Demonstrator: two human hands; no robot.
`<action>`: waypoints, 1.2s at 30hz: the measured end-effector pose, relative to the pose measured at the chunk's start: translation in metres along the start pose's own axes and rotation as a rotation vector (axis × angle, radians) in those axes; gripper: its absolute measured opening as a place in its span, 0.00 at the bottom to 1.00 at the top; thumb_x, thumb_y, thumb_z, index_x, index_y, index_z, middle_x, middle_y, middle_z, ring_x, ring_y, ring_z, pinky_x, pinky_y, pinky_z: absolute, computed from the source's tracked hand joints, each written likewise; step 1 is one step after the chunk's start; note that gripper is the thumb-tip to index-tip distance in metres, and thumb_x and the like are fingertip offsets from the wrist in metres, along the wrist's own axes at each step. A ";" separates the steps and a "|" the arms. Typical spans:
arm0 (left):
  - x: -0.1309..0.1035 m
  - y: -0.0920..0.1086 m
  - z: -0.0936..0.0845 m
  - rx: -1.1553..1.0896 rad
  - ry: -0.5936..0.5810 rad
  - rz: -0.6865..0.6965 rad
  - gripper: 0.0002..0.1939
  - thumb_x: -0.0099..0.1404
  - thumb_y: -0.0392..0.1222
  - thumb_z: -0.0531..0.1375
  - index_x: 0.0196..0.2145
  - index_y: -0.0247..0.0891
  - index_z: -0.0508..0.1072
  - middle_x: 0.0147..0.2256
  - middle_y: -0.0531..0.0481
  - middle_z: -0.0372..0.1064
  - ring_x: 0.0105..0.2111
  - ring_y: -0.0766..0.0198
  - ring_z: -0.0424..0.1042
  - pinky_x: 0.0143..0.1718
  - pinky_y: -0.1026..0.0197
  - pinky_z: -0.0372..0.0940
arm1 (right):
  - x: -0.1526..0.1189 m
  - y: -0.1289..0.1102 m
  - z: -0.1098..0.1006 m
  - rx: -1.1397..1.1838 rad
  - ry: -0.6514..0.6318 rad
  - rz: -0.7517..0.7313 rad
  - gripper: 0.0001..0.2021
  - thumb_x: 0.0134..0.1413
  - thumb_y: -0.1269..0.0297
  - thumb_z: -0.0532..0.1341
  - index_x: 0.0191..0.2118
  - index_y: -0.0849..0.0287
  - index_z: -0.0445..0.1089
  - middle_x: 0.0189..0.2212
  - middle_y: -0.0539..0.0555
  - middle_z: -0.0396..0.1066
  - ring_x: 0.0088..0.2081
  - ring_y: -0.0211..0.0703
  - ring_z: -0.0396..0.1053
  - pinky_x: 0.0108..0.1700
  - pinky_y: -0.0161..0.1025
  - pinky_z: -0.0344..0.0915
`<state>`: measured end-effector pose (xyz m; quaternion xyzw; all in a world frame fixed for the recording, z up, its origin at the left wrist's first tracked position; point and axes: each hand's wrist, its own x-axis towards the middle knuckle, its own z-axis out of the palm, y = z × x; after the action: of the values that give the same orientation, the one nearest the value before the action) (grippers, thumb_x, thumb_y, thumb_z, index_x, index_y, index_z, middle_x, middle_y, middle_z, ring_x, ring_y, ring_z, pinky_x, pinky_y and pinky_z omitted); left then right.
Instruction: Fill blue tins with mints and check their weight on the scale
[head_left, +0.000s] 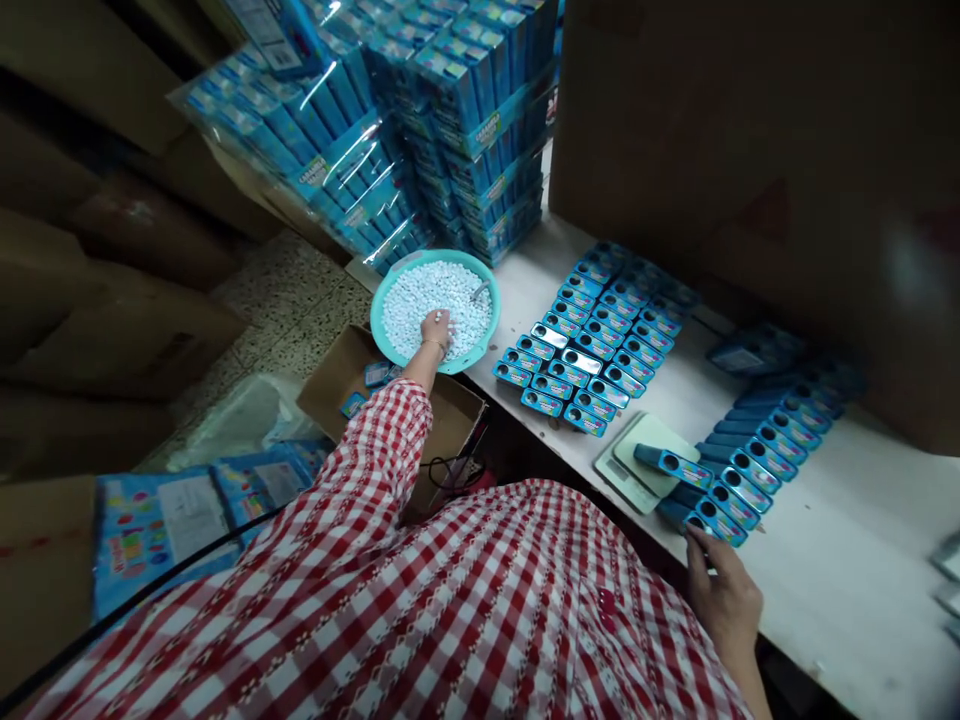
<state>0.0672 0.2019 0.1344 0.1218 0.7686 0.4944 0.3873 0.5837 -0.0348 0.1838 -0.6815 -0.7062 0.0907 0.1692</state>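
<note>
My left hand [436, 330] reaches into a turquoise basin [379, 318] full of small white candies [420, 290]. Its fingers are curled, and a few candies show at them. A metal scoop handle [481, 289] sticks out of the candies to its right. My right hand [724, 595] is at the table's front edge, beside the near end of a row of blue tins [720, 515]. Its fingers are bent together at the nearest tin; whatever lies between them cannot be made out. One blue tin [679, 467] lies on a pale kitchen scale [636, 480] just beyond.
Several rows of blue tins with round dark openings [589, 345] stand mid-table. Shrink-wrapped blue packs [465, 120] are stacked behind the basin. An open cardboard box [450, 425] sits below it with a few tins inside. Large cartons [750, 150] wall off the back.
</note>
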 end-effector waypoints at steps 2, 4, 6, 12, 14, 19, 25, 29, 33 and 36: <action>0.001 0.008 -0.007 -0.361 -0.068 -0.136 0.05 0.63 0.40 0.53 0.32 0.38 0.66 0.28 0.51 0.63 0.24 0.71 0.66 0.24 0.70 0.59 | 0.003 -0.004 0.003 0.006 -0.004 -0.036 0.25 0.60 0.46 0.48 0.39 0.61 0.74 0.33 0.57 0.76 0.31 0.43 0.73 0.31 0.37 0.66; 0.000 0.013 -0.015 -0.729 -0.121 -0.242 0.07 0.64 0.43 0.52 0.31 0.38 0.65 0.29 0.50 0.64 0.25 0.71 0.67 0.26 0.68 0.63 | 0.008 -0.009 0.006 0.021 -0.012 -0.093 0.23 0.60 0.49 0.48 0.39 0.60 0.74 0.33 0.57 0.76 0.31 0.43 0.73 0.32 0.37 0.67; -0.003 0.016 -0.022 -0.901 -0.110 -0.278 0.10 0.65 0.46 0.50 0.31 0.38 0.64 0.31 0.48 0.64 0.27 0.69 0.69 0.28 0.66 0.65 | 0.014 -0.014 0.011 0.045 -0.014 -0.156 0.20 0.61 0.52 0.50 0.39 0.60 0.74 0.33 0.56 0.76 0.31 0.42 0.73 0.33 0.37 0.67; -0.009 0.019 -0.031 -1.024 -0.074 -0.283 0.09 0.66 0.38 0.47 0.32 0.37 0.64 0.31 0.47 0.67 0.28 0.70 0.71 0.23 0.72 0.62 | 0.025 -0.026 0.021 0.148 -0.073 -0.293 0.14 0.60 0.60 0.52 0.41 0.59 0.72 0.34 0.55 0.75 0.34 0.41 0.73 0.36 0.36 0.69; -0.013 0.021 -0.036 -1.022 -0.113 -0.306 0.10 0.66 0.37 0.47 0.30 0.37 0.65 0.26 0.50 0.65 0.21 0.73 0.67 0.18 0.73 0.57 | 0.024 -0.034 0.021 0.171 -0.082 -0.298 0.12 0.60 0.62 0.53 0.40 0.59 0.72 0.33 0.55 0.75 0.34 0.42 0.73 0.36 0.37 0.69; -0.047 0.026 -0.032 -0.892 -0.376 -0.318 0.17 0.69 0.43 0.47 0.24 0.37 0.65 0.18 0.56 0.59 0.13 0.78 0.52 0.13 0.75 0.48 | 0.026 -0.074 0.020 0.322 -0.144 -0.291 0.11 0.60 0.64 0.52 0.38 0.57 0.73 0.31 0.55 0.75 0.34 0.41 0.73 0.37 0.37 0.70; -0.173 -0.013 0.022 -0.654 -0.687 -0.659 0.19 0.69 0.46 0.47 0.22 0.37 0.63 0.17 0.58 0.56 0.11 0.77 0.51 0.12 0.73 0.45 | 0.052 -0.139 0.027 0.475 -0.279 -0.446 0.12 0.62 0.64 0.51 0.45 0.58 0.69 0.39 0.56 0.73 0.41 0.39 0.70 0.45 0.38 0.68; -0.246 -0.066 0.054 -0.556 -0.704 -0.850 0.20 0.69 0.45 0.48 0.21 0.36 0.63 0.17 0.56 0.59 0.14 0.75 0.59 0.17 0.71 0.56 | 0.065 -0.166 0.028 0.234 -0.345 -0.590 0.14 0.63 0.67 0.48 0.50 0.63 0.66 0.46 0.62 0.68 0.46 0.45 0.65 0.47 0.44 0.65; -0.269 -0.097 0.068 -0.507 -0.667 -0.935 0.18 0.68 0.42 0.47 0.23 0.36 0.66 0.21 0.52 0.65 0.23 0.70 0.68 0.30 0.67 0.65 | 0.067 -0.163 0.033 -0.064 -0.492 -0.631 0.14 0.59 0.76 0.48 0.46 0.70 0.66 0.46 0.66 0.67 0.46 0.52 0.62 0.45 0.48 0.63; -0.277 -0.100 0.074 -0.449 -0.625 -0.927 0.17 0.68 0.39 0.47 0.24 0.35 0.67 0.21 0.50 0.65 0.23 0.69 0.68 0.31 0.66 0.65 | 0.066 -0.152 0.036 -0.144 -0.558 -0.676 0.14 0.59 0.76 0.47 0.44 0.72 0.67 0.43 0.66 0.67 0.46 0.53 0.62 0.46 0.49 0.61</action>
<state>0.3252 0.0446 0.1646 -0.1713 0.4684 0.3649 0.7862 0.4278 0.0259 0.2127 -0.3718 -0.9125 0.1613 -0.0556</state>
